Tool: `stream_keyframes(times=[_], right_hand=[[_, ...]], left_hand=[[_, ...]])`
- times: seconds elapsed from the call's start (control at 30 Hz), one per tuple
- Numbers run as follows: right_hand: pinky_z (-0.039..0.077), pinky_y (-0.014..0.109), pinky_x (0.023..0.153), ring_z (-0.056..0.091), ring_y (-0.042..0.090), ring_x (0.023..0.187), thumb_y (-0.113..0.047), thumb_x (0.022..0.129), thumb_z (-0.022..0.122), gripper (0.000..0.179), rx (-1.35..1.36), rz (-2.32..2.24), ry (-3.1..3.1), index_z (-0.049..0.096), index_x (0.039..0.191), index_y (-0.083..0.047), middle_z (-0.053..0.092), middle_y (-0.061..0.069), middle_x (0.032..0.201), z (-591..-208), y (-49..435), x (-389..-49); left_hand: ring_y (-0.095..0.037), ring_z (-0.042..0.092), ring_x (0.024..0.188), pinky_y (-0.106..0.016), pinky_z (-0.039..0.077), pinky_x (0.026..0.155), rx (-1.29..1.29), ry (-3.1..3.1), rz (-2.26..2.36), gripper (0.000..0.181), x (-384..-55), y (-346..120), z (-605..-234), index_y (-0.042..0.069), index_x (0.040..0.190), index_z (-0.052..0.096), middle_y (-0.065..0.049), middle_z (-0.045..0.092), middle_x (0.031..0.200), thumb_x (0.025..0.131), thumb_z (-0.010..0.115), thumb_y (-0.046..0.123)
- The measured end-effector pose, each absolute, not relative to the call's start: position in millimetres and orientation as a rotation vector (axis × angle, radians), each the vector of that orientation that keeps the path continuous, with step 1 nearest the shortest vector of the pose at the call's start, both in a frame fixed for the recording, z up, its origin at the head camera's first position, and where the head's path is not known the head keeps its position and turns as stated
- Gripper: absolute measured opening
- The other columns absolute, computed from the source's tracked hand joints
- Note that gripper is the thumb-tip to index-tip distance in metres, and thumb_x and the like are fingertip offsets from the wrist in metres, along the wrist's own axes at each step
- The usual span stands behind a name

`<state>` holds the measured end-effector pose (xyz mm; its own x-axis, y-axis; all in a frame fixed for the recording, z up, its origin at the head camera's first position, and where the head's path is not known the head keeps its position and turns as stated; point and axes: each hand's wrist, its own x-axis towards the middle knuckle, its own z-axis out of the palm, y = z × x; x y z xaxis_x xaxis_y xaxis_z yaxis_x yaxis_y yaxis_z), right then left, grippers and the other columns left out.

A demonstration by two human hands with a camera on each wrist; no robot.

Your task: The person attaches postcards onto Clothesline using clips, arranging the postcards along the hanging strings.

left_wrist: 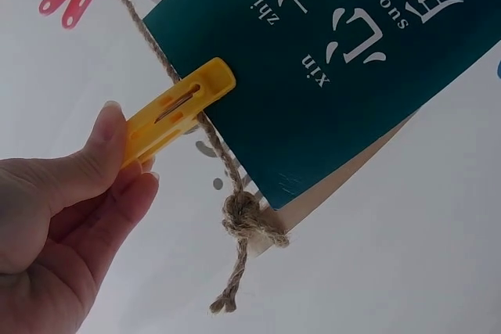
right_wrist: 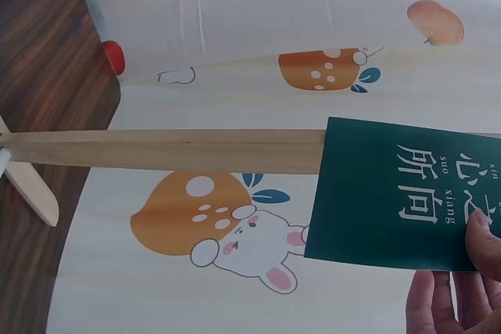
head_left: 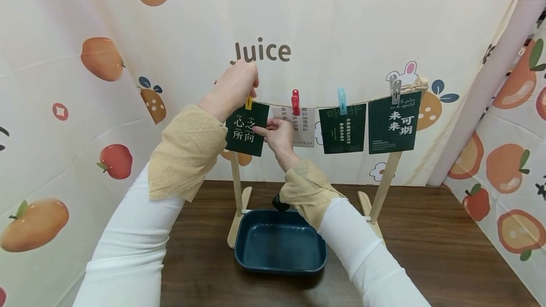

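A dark green card [head_left: 245, 129] with white characters hangs at the left end of a twine line. My left hand [head_left: 235, 85] pinches a yellow clothespin [left_wrist: 178, 111] between thumb and fingers; the clothespin's tip lies over the twine [left_wrist: 227, 163] and the card's top edge. With thumb in front and fingers behind, my right hand [head_left: 281, 139] pinches the same card by its right edge. Just behind that hand hangs a pale card [head_left: 304, 129] under a red clothespin [head_left: 295, 102], partly hidden by the fingers.
Farther right hang two green cards, one [head_left: 343, 131] under a blue clothespin [head_left: 342, 101], the other [head_left: 391, 127] under a grey clothespin [head_left: 395, 90]. Wooden posts [head_left: 386, 186] hold the line. Below, a dark blue tray [head_left: 279, 269] stands on the brown table [head_left: 196, 259], a black object [head_left: 280, 203] behind it.
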<state>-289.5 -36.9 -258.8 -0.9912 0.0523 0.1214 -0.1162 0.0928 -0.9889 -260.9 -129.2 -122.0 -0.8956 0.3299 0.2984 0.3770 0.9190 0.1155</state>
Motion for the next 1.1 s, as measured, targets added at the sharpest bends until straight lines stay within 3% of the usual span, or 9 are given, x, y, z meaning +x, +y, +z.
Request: stream_keyframes(times=[0.4,0.67,0.87,1.1], right_hand=[[0.049,0.023,0.061,0.058,0.016,0.072,-0.016,0.071,0.075,0.025,0.057,1.992,-2.246,0.061,0.086,-0.002,0.063,0.009,0.084,-262,-36,-287],[0.045,0.022,0.059,0.055,0.015,0.068,-0.015,0.075,0.071,0.023,0.091,1.974,-2.275,0.063,0.091,-0.001,0.062,0.009,0.086,-267,-33,-284],[0.048,0.028,0.070,0.058,0.018,0.080,-0.015,0.079,0.067,0.024,0.129,1.906,-2.353,0.063,0.100,-0.002,0.063,0.010,0.093,-271,-30,-280],[0.045,0.033,0.078,0.055,0.020,0.093,-0.017,0.081,0.065,0.029,0.231,1.761,-2.494,0.061,0.107,-0.004,0.062,0.008,0.101,-277,-22,-276]], left_hand=[[-0.022,0.058,0.086,-0.033,0.044,0.082,-0.530,-2.840,-0.273,0.024,-259,-133,-126,-0.004,0.106,0.058,-0.013,0.063,0.089,0.082,0.059,-0.004],[-0.025,0.050,0.099,-0.035,0.041,0.087,-0.526,-2.854,-0.242,0.031,-257,-135,-128,-0.005,0.111,0.056,-0.016,0.053,0.106,0.081,0.060,-0.005],[-0.026,0.047,0.101,-0.035,0.040,0.089,-0.522,-2.832,-0.194,0.029,-257,-137,-132,-0.007,0.112,0.055,-0.018,0.049,0.111,0.084,0.057,-0.002],[-0.026,0.044,0.100,-0.034,0.041,0.087,-0.513,-2.815,-0.166,0.040,-260,-139,-140,-0.005,0.124,0.046,-0.018,0.048,0.112,0.086,0.055,0.005]])
